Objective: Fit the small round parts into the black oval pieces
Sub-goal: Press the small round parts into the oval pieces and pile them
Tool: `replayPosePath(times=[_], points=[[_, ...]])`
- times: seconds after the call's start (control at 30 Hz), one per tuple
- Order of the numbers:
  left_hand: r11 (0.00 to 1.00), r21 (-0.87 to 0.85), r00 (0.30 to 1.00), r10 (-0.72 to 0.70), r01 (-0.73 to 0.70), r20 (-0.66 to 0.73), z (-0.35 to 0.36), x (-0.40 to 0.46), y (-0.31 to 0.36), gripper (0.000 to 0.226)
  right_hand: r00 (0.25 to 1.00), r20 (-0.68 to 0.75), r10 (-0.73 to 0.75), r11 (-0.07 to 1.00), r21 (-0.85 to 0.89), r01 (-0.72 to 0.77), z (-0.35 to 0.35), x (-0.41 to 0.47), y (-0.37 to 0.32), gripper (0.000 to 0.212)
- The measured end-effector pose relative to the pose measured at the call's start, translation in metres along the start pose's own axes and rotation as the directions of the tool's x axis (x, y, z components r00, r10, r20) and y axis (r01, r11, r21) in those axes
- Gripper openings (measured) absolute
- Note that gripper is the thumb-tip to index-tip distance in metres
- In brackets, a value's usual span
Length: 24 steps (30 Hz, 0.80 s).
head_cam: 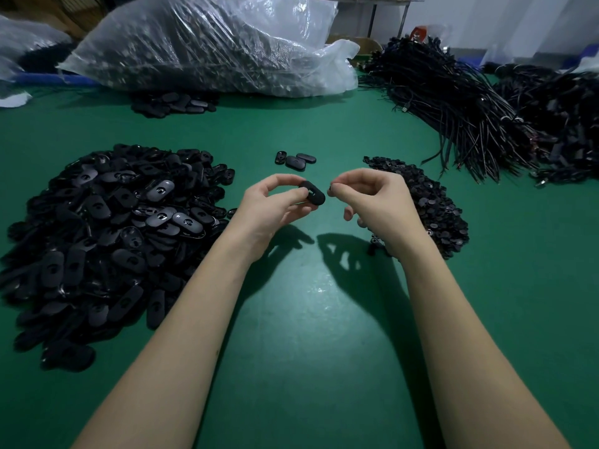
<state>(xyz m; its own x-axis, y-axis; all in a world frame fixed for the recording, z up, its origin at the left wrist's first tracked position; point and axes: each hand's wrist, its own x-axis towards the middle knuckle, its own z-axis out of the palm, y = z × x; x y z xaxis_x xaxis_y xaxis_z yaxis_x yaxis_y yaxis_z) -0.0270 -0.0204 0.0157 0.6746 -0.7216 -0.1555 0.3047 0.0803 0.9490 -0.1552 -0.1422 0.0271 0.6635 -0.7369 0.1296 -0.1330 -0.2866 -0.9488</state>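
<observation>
On the bench (308, 319), a heap of oval pieces (107, 234) lies at the left and a smaller heap of round parts (424, 202) at the right. Three oval pieces (295, 159) lie between and behind them. Farther back sit a filled bag (207, 47) and, to its right, bundled cables (460, 102).

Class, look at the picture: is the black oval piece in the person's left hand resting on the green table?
No, the left hand holds the black oval piece up in the air, above the green table.
</observation>
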Motion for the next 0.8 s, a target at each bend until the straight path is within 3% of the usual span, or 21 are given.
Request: replayPosePath(times=[0.23,0.63,0.8], points=[[0.995,-0.092,1.0,-0.022,0.021,-0.002,0.0006,0.0025,-0.0021,0.015,1.0,-0.023,0.02,1.0,0.018,-0.019,-0.0022,0.0002,-0.0015,0.008],[1.0,0.009,0.999,0.016,-0.016,-0.033,0.0042,0.0009,-0.0031,0.021,0.993,-0.086,0.076,0.996,0.046,-0.073,-0.0013,0.0016,-0.0051,0.005],[0.991,0.127,0.998,0.052,-0.049,-0.018,0.004,0.0021,-0.0071,0.022,0.985,0.047,0.163,0.976,0.136,-0.168,0.0015,-0.0006,-0.0057,0.003]])
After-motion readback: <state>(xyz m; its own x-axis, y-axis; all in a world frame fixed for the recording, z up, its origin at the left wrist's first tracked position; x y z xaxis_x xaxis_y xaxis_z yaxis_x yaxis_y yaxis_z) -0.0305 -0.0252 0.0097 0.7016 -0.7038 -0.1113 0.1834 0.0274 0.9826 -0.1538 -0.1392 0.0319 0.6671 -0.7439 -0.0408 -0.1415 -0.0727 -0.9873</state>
